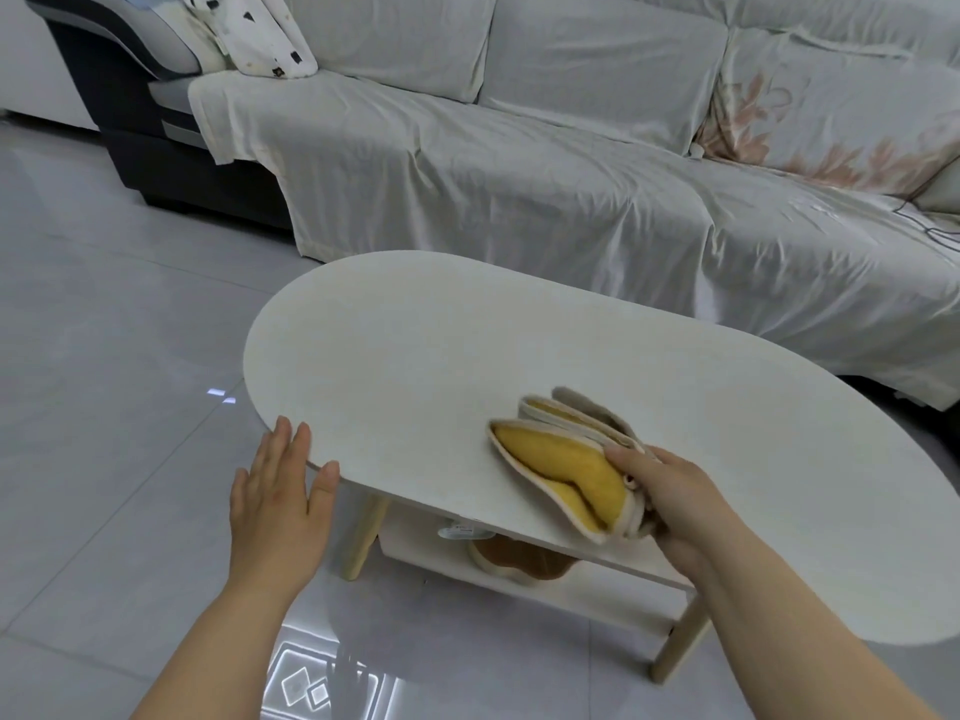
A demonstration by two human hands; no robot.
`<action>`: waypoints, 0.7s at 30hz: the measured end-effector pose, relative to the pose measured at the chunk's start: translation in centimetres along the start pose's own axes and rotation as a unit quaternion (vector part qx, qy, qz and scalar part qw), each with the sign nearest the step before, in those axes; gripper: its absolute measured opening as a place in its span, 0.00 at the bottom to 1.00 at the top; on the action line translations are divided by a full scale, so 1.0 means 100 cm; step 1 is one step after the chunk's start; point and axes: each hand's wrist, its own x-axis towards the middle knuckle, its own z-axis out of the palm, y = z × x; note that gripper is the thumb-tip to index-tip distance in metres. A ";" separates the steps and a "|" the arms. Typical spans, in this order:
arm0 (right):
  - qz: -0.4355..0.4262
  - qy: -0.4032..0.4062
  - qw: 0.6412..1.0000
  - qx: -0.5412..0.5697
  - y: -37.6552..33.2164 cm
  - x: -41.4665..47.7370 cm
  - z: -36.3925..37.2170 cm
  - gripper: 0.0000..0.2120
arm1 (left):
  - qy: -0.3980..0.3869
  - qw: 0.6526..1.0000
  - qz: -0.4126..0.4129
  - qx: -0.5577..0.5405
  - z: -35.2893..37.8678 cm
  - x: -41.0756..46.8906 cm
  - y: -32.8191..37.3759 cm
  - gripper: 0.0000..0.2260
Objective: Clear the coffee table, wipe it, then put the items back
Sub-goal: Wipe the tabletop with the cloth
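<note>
Head view, the only one.

- Coffee table (415,356): pale oval top, nothing on it but the cloth.
- Cloth (561,470): yellow with a beige border, folded in several layers. It lies on the top near my edge, and its near corner overhangs the rim.
- Right hand (670,491): fingers curled round the cloth's near end, gripping it.
- Left hand (280,491): fingers straight and relaxed, holding nothing. The thumb touches the table's rim at the left end.
- Lower shelf (415,556): a brown rounded item (524,561) sits there. I cannot tell what it is.
- Behind: sofa (519,174) under loose sheets. Below: glossy tile floor (104,356).

Risks, as I judge them:
- The layers fan apart at the far end. A hard push could unfold the cloth, so only part of it would wipe.
- My grip is at the table's edge, so a stroke pulled toward me could drag the cloth off the rim.
- My left hand only touches the table, which has thin legs on slick tile. It may slide when I press.
- The far end by the sofa is a long reach and easy to miss.
</note>
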 end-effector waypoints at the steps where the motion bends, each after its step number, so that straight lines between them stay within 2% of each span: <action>1: 0.008 0.027 0.999 -0.038 0.001 0.006 -0.003 0.17 | 0.001 1.000 0.000 0.001 0.000 0.000 0.000 0.22; 3: -0.015 0.110 0.982 -0.151 0.005 0.015 -0.010 0.26 | 0.002 1.000 -0.001 0.002 0.000 0.001 0.000 0.22; 4: -0.052 0.157 0.962 -0.219 0.006 0.015 -0.012 0.28 | 0.003 1.000 0.000 0.002 0.001 0.001 0.000 0.22; 6: -0.208 0.217 0.888 -0.347 0.009 0.008 -0.010 0.27 | 0.005 1.000 0.000 0.000 0.001 0.001 0.000 0.22; 8: -0.385 0.175 0.777 -0.466 0.019 0.000 -0.001 0.24 | 0.006 1.000 0.001 -0.003 0.002 0.000 0.001 0.22; 9: -0.420 0.116 0.723 -0.536 0.023 -0.003 0.007 0.26 | 0.006 1.000 0.002 -0.004 0.002 0.000 0.001 0.22; 11: -0.376 -0.016 0.661 -0.648 0.030 -0.004 0.021 0.31 | 0.005 1.000 0.002 -0.002 0.001 -0.001 0.001 0.22; 13: -0.321 -0.071 0.655 -0.681 0.034 0.011 0.021 0.34 | 0.006 1.000 0.003 -0.002 0.001 0.000 0.000 0.23; 15: -0.296 -0.071 0.677 -0.670 0.032 0.028 0.016 0.34 | 0.006 1.000 0.003 -0.002 0.002 0.000 -0.001 0.23; 18: -0.232 -0.023 0.730 -0.642 0.020 0.047 0.013 0.31 | 0.002 1.000 0.005 0.001 0.002 0.001 -0.002 0.23; 21: -0.208 0.024 0.749 -0.629 0.016 0.053 0.032 0.26 | 0.006 1.000 0.007 -0.004 0.001 0.002 -0.002 0.23</action>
